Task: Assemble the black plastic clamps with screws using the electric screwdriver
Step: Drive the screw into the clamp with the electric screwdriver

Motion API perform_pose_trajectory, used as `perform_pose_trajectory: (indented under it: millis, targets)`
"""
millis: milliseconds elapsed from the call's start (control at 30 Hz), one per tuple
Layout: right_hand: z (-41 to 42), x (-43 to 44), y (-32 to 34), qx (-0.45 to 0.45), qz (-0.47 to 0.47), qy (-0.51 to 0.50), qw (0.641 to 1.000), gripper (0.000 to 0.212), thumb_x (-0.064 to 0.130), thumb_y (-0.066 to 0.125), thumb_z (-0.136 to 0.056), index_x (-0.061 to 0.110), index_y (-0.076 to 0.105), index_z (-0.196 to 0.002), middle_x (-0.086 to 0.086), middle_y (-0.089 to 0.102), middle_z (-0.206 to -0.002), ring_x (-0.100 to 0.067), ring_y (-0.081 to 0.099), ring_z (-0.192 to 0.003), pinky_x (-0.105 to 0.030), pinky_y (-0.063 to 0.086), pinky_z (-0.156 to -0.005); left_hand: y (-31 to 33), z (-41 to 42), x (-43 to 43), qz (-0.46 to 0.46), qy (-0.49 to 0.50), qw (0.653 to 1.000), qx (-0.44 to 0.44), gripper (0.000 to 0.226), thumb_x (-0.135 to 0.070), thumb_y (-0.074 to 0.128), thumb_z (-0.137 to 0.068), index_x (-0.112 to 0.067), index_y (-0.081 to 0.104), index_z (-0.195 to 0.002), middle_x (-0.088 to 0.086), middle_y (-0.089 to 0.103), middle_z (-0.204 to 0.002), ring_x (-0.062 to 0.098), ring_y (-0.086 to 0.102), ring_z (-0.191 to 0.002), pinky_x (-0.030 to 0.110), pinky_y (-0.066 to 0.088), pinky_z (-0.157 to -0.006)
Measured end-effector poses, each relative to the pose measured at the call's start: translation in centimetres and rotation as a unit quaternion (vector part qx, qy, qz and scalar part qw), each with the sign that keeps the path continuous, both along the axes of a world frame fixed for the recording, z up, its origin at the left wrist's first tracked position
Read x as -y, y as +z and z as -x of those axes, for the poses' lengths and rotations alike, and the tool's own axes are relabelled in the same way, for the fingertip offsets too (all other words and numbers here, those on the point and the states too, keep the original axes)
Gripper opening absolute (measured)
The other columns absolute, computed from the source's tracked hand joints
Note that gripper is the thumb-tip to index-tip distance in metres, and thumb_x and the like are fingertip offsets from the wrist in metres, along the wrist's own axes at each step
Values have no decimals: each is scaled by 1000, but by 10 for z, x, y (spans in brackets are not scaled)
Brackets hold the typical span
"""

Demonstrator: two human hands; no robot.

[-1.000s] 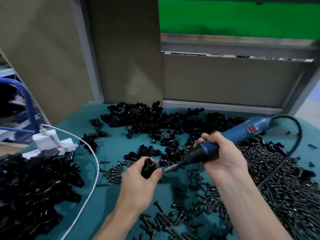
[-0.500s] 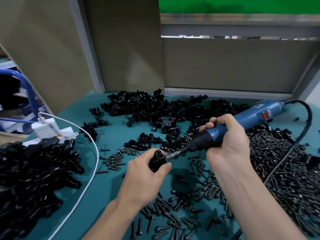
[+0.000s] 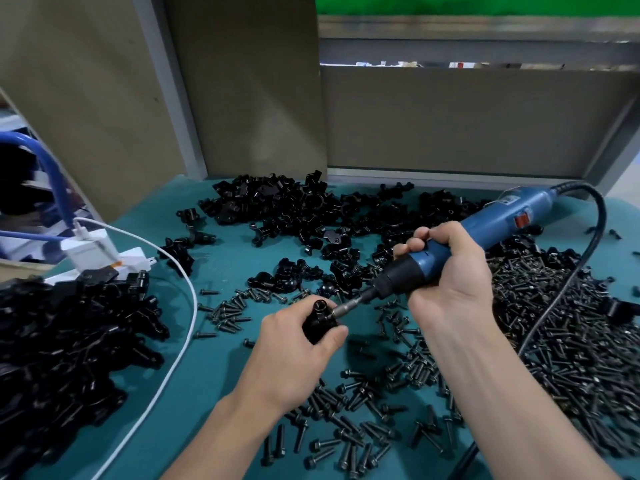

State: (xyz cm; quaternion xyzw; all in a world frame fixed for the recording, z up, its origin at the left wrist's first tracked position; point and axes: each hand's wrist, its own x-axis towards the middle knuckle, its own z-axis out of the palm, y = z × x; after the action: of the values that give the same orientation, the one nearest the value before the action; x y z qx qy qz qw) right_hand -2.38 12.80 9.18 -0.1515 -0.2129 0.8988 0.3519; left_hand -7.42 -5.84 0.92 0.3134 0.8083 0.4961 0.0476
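My left hand [image 3: 294, 355] grips a black plastic clamp [image 3: 318, 320] above the teal table [image 3: 214, 386]. A blue electric screwdriver [image 3: 485, 233] is held in my right hand [image 3: 450, 275], its shaft slanting down to the left. The metal bit [image 3: 349, 305] touches the clamp's right side; the screw there is hidden. Loose black clamps [image 3: 294, 213] lie heaped at the back of the table. Black screws [image 3: 571, 341] form a large pile on the right, and more screws [image 3: 346, 434] are scattered near my wrists.
A second heap of black clamps [image 3: 65, 344] fills the left edge. A white power strip with a charger [image 3: 93, 254] and a white cable [image 3: 180, 327] lie beside it. The screwdriver's black cord [image 3: 588, 258] loops over the right screw pile. Beige panels [image 3: 467, 119] wall the back.
The view has tilted down a little. Both hands moved up the frame, closer to the clamp heap, with the bit staying against the clamp in my left hand.
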Motion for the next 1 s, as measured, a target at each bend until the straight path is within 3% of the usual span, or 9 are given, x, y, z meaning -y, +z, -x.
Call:
perform_pose_trajectory:
  millis: [400,533,733,1000]
  targets:
    - [3,7,-4,-17,0,-12,1000,22,-9,50,-85,12,46,-91,-4,56,-65,-14,50,-50,-31,52,-56,2,-2,-1,-1,20,999,30,16,-37,77,-91,-44,63,-90,2,65,-70,27,60,-48,47,54,-46]
    - [3,8,-5,-19,1,-10,1000,24,-9,50,-85,13,45,-93,-4,56,-66,-14,51,-50,-31,52,-57,1,-2,-2,-6,28,999,44,16,-34,77,-90,-42,63,-89,1,64,-70,17,53,-41,47,52,-43]
    - [2,9,-6,-24,9,-11,1000,25,-10,50,-85,13,45,-96,-4,57,-66,-15,51,-50,-31,52,-58,1,-1,-3,-21,42,999,27,27,-26,79,-86,-44,63,-98,-15,69,-82,4,49,-45,21,43,-41]
    - [8,15,-12,-17,10,-14,1000,26,-9,50,-86,14,45,-97,-4,57,-66,-14,51,-50,-30,53,-58,2,3,-1,-25,50,998,37,28,-19,78,-83,-42,64,-85,-11,66,-72,4,44,-41,19,37,-39]
